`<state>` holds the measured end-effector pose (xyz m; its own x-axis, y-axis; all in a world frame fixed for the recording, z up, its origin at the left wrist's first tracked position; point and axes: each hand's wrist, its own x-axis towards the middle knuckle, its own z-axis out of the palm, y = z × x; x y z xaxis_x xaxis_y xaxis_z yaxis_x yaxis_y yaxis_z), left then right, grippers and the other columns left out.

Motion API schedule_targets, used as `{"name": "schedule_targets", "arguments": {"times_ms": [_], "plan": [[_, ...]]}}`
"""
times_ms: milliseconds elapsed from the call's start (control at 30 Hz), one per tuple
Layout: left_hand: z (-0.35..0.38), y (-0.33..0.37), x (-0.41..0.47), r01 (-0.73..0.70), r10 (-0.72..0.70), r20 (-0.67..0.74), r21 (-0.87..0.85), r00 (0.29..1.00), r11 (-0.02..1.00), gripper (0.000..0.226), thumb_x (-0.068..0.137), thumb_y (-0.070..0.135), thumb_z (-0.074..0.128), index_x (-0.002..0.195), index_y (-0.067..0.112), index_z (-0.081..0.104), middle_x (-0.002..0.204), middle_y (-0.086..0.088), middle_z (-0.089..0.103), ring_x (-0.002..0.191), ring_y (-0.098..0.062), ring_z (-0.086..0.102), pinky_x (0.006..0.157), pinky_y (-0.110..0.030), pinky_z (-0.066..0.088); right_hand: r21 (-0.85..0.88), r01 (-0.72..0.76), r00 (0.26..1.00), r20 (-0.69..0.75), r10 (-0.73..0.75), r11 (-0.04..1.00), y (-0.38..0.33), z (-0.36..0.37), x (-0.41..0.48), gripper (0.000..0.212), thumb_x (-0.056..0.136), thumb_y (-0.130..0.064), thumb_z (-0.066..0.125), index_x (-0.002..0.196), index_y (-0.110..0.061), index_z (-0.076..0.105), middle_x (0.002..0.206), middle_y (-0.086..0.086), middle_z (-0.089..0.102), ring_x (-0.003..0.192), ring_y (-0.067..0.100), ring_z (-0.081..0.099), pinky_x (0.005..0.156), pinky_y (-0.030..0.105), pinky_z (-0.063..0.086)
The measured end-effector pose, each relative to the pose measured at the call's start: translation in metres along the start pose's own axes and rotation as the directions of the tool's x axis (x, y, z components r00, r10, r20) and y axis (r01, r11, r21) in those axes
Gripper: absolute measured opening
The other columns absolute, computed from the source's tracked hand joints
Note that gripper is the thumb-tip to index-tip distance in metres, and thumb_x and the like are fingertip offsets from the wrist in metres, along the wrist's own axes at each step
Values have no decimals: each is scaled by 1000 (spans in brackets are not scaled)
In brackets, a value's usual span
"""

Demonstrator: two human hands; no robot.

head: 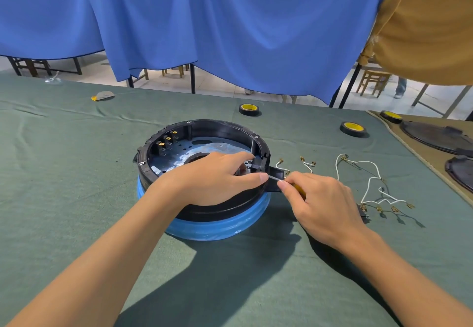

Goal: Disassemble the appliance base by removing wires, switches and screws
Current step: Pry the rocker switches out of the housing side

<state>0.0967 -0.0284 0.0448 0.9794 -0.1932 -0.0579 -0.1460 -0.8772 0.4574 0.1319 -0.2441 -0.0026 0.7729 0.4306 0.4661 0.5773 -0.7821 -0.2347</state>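
From my head camera, the appliance base (222, 125) sits in the middle of the green-clothed bench (76, 173). It is a round black ring standing open side up on a blue-wrapped lower part.

My left hand (217, 175) straddles its near right rim. The fingers bend down inside and the thumb lies outside, so it clamps the rim to steady it. My right hand (325, 201) pinches a yellow-handled screwdriver (299, 189). Its thin shaft points left at the black bracket (277, 173) that juts from the rim, just beside my left thumb. The tip is hidden, so I cannot tell whether it is seated.

White wires (368, 165) with brass ends already lie loose on the bench to the right. A row of switch terminals (166, 142) is still fixed inside the far left wall.

I judge the base to be stiff and fairly light, and likely to turn or skid on the cloth under a twist. The rim is the place to hold it, with my weight pressing down. The plastic bracket looks thin and could crack if I lever it. Two tape rolls (248, 108) lie beyond.
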Motion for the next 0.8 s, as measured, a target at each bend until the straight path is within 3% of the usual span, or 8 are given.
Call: {"name": "schedule_targets", "arguments": {"times_ms": [433,633,800], "plan": [[1,-1,-1,20,-20,-3,-22,1000,1000,69,88,71,36,147,36,32,135,11,53,121,-13,48,104,-37,37,32,42,999,-18,-42,999,0,4,-3,32,97,-46,38,84,-25,59,69,-8,60,64,23,58,57,38,48],[1,-3,-1,23,-23,-7,-24,1000,999,70,87,73,36,148,38,30,140,12,50,126,-13,45,108,-40,36,54,67,997,-27,-65,996,2,11,-4,29,99,-38,41,73,-25,43,60,-11,47,58,20,50,51,35,37],[1,-3,0,23,-23,2,-32,1000,999,72,86,74,35,149,39,28,139,13,50,122,-11,47,101,-32,36,72,74,997,-40,-71,995,0,14,-6,31,100,-37,36,73,-23,39,61,-9,46,59,24,49,52,38,35]]}}
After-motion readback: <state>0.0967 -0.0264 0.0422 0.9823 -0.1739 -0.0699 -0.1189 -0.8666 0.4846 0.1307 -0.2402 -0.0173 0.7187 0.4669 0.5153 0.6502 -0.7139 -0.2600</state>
